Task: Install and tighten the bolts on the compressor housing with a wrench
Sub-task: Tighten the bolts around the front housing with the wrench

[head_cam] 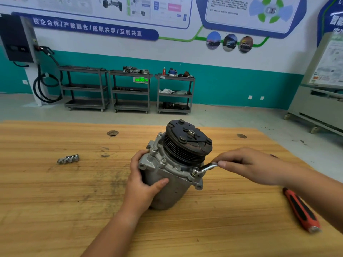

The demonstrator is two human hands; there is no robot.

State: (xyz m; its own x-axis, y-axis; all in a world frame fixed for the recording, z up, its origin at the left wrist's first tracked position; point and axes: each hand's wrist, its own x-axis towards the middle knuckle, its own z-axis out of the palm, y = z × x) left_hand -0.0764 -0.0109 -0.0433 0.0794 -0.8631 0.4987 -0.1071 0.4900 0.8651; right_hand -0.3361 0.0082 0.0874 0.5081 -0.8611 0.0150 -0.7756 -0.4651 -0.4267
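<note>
From the head view, the compressor (178, 190) stands tilted on the wooden table (55, 201), a little right of the middle, with its black clutch pulley (187, 140) facing up and away. The left hand (143, 180) grips the grey housing from the near left side, fingers wrapped round the back and thumb laid across the front, which steadies it. The right hand (246, 164) pinches the outer end of a small shiny wrench (207, 167) between thumb and fingertips. The head of the wrench sits on a bolt (195, 171) at the right-hand ear of the housing flange.

Two more flange bolts (163, 161) already sit in their holes further left along the rim. A small cluster of loose bolts (68, 158) lies well apart on the left of the table. A red-and-black handled tool (300, 210) lies at the right, near the forearm.

I'd say this is the tightening step, on the right-hand bolt. The light fingertip hold suggests running it down, not yet a hard pull. Next the wrench needs to swing round while the left hand keeps the body from turning. After that the loose bolts need fetching for whatever holes remain; I cannot tell how many are open.
</note>
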